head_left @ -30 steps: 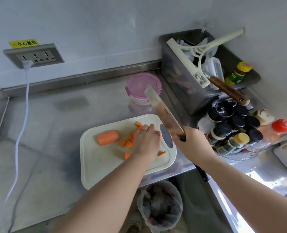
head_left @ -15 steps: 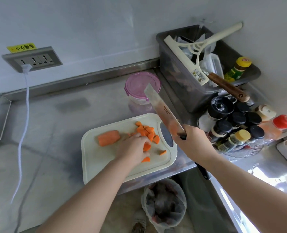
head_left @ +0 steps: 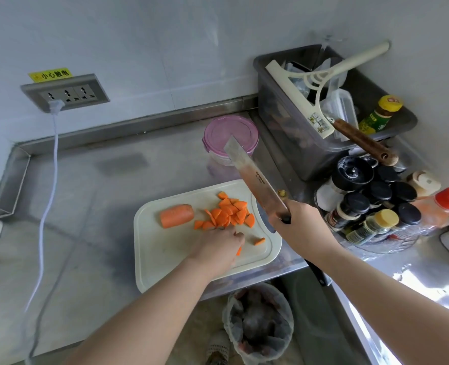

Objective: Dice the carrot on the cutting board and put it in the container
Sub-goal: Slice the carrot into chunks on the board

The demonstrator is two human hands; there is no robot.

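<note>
A white cutting board (head_left: 165,262) lies at the counter's front edge. On it are an uncut carrot chunk (head_left: 177,216) at the left, a pile of diced carrot (head_left: 230,213) at the far right, and one stray piece (head_left: 259,241). My left hand (head_left: 216,246) rests on the board just in front of the pile, its loosely bent fingers over a small carrot piece (head_left: 238,251). My right hand (head_left: 301,227) grips the handle of a knife (head_left: 255,177), blade raised and pointing away over the board's right end. The pink-lidded container (head_left: 231,133) stands closed behind the board.
A grey bin (head_left: 284,122) with a squeegee and utensils stands at the back right. In front of the bin sits a rack of spice jars (head_left: 370,204). A white cable (head_left: 48,196) hangs from the wall socket across the counter's left. A lined trash bin (head_left: 257,322) sits below the counter edge.
My left hand pulled back from the far right of the board toward me, uncovering the diced pile. The knife stayed raised in my right hand.
</note>
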